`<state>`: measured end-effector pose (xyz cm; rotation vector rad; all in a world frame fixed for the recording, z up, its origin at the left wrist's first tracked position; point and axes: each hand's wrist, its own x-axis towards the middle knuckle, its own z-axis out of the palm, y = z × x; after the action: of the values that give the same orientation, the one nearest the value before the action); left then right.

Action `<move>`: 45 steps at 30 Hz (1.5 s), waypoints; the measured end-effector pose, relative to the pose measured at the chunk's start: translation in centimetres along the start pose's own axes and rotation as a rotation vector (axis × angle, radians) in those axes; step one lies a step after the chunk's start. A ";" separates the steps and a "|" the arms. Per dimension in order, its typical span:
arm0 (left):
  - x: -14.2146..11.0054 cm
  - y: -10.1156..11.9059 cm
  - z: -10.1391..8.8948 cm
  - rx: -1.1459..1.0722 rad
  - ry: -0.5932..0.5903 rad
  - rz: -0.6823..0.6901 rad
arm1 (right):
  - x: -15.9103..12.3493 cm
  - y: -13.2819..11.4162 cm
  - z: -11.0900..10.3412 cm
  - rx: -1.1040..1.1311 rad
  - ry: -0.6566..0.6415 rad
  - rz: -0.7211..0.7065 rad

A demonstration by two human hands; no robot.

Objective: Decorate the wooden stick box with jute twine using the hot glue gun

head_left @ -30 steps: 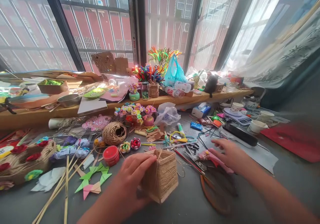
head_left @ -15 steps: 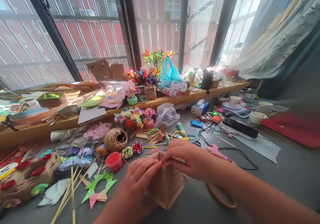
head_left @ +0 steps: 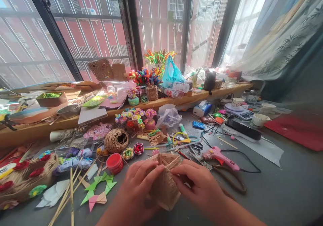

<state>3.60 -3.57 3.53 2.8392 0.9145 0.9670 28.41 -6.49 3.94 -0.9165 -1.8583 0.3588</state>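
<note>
A small brown cardboard box (head_left: 166, 187) with an open top and a twine-like texture stands between my hands, tilted a little. My left hand (head_left: 141, 182) grips its left side, thumb and forefinger at the upper edge. Against the right face, just below the rim, my right hand (head_left: 195, 182) has its fingertips pinched together; whatever lies between them is too small to make out. A ball of twine (head_left: 116, 140) lies beyond my left hand, near a red lidded tub (head_left: 114, 163) and two folded paper roses (head_left: 138, 149).
A pink glue gun (head_left: 223, 158) and a brown loop (head_left: 234, 182) lie to the right. Green and pink folded paper (head_left: 98, 190) and thin sticks (head_left: 72, 192) lie left. Behind are scissors (head_left: 196, 148), a phone (head_left: 242, 129) and a cluttered ledge (head_left: 161, 101).
My right hand has moved from the box's top edge, beside my left fingers, down and right to its right face. The glue gun and brown loop show more fully now.
</note>
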 end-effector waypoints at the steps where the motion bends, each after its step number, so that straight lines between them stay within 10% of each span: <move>1: -0.1 -0.1 0.2 -0.002 0.000 -0.005 | -0.2 -0.2 0.3 0.001 0.021 0.008; 45: -0.4 -0.9 0.5 -0.027 0.017 -0.015 | -1.2 -0.6 2.3 -0.156 0.025 -0.124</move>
<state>3.17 -2.96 2.75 2.8023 0.9159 0.9956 26.44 -7.40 2.43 -0.9007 -1.9301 0.1272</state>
